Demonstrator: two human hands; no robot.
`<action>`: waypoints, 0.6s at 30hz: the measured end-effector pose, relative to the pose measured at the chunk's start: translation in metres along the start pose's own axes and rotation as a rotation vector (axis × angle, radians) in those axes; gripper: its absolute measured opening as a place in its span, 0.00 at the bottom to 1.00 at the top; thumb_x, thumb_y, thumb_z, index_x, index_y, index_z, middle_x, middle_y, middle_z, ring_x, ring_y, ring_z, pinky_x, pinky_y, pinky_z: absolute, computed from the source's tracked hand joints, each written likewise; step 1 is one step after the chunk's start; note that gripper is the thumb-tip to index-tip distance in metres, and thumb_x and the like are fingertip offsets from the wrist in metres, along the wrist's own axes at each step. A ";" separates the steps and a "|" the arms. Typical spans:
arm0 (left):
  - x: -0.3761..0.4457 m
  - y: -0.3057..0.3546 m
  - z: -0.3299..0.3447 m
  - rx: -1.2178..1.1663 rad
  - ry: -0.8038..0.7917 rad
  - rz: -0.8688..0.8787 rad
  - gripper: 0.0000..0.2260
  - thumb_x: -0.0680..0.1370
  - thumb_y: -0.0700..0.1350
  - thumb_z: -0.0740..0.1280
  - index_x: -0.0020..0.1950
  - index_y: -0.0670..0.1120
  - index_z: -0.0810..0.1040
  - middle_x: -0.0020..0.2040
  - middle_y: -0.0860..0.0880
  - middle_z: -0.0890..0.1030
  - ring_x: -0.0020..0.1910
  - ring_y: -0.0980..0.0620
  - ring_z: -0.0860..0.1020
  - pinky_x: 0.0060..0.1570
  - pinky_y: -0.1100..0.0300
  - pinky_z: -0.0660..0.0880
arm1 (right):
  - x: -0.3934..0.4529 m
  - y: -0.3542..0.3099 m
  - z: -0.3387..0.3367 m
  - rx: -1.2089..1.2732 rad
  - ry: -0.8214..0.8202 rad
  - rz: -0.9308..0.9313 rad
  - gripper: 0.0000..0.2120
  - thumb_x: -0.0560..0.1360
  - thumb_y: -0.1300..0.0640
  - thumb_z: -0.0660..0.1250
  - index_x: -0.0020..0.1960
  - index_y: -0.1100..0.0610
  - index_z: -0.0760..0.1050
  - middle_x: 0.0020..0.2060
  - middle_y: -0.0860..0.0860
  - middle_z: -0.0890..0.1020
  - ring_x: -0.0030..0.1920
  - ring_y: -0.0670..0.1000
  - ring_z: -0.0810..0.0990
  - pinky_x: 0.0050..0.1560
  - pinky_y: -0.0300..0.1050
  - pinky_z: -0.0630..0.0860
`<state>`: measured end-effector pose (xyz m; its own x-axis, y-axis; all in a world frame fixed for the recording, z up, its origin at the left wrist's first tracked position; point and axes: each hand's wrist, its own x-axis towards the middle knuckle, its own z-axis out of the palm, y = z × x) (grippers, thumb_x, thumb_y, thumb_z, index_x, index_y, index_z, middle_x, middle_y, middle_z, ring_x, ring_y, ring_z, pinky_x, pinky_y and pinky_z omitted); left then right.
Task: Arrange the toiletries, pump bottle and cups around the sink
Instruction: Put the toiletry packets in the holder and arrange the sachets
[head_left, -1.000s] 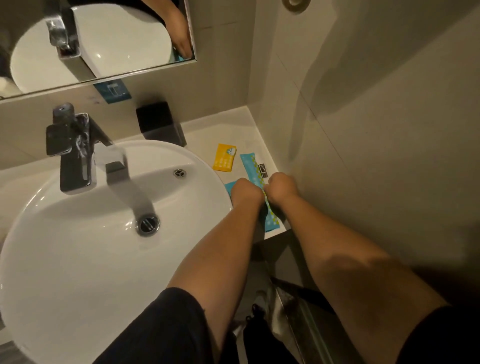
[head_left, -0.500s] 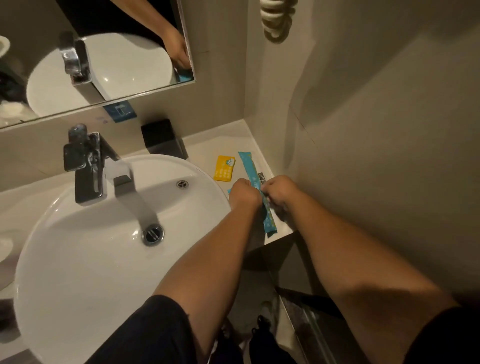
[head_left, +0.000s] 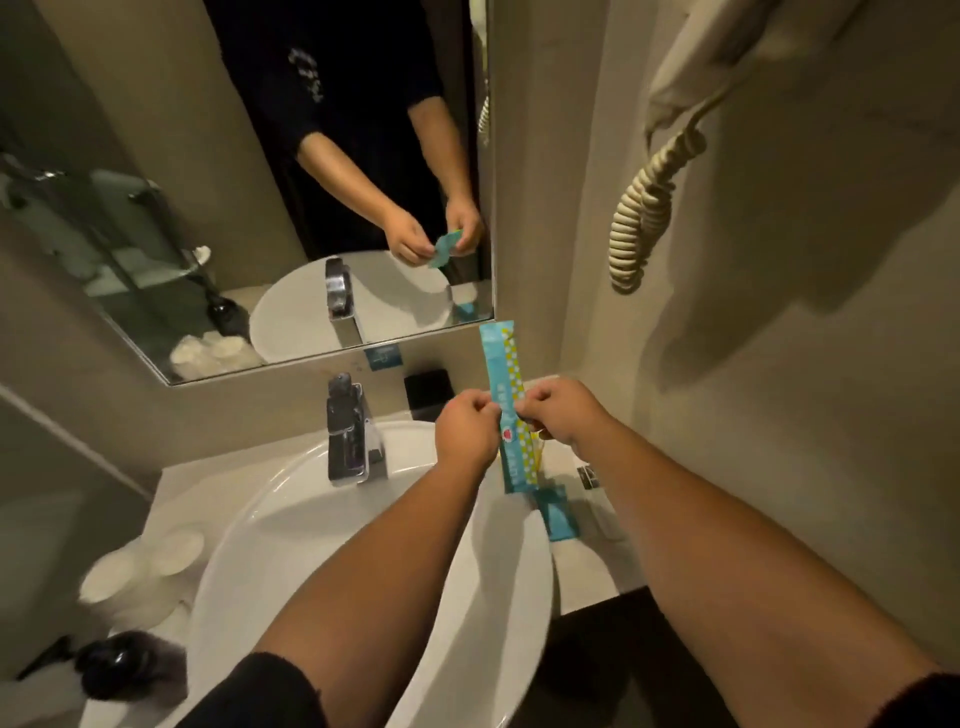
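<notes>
Both hands — left hand and right hand — pinch the teal packet upright above the counter, at the sink's two o'clock. Next, probably, it gets laid down neatly.

Two bare hands, the left hand and the right hand, are pinching one long teal packet. One more flat teal packet is lying on the counter. Two white paper cups are standing left of one round white basin, one dark pump bottle is sitting near them, and one chrome faucet is rising behind the basin.
</notes>
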<state>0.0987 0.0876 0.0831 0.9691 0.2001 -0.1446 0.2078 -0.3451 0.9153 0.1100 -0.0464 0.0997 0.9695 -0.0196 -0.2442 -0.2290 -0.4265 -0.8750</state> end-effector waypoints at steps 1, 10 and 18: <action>0.005 0.003 -0.013 -0.002 0.017 0.024 0.06 0.74 0.42 0.67 0.37 0.50 0.77 0.38 0.51 0.82 0.40 0.50 0.81 0.39 0.55 0.78 | 0.004 -0.010 0.007 0.019 0.000 -0.026 0.06 0.72 0.62 0.70 0.39 0.65 0.79 0.29 0.57 0.76 0.30 0.52 0.71 0.33 0.44 0.72; 0.062 0.011 -0.086 -0.045 0.205 0.076 0.05 0.76 0.42 0.65 0.44 0.49 0.81 0.42 0.50 0.83 0.40 0.50 0.80 0.38 0.56 0.77 | 0.061 -0.075 0.069 -0.005 -0.010 -0.232 0.08 0.71 0.59 0.70 0.34 0.60 0.79 0.28 0.54 0.79 0.31 0.52 0.76 0.41 0.53 0.77; 0.113 0.004 -0.070 0.002 0.368 0.039 0.06 0.78 0.43 0.63 0.49 0.46 0.80 0.45 0.49 0.82 0.42 0.51 0.78 0.41 0.57 0.73 | 0.129 -0.072 0.088 -0.098 -0.029 -0.310 0.09 0.73 0.55 0.69 0.34 0.51 0.76 0.33 0.50 0.82 0.39 0.55 0.82 0.47 0.57 0.80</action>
<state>0.1997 0.1731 0.0970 0.8637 0.5027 0.0356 0.1721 -0.3606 0.9167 0.2444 0.0610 0.0947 0.9885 0.1503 0.0142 0.0874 -0.4936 -0.8653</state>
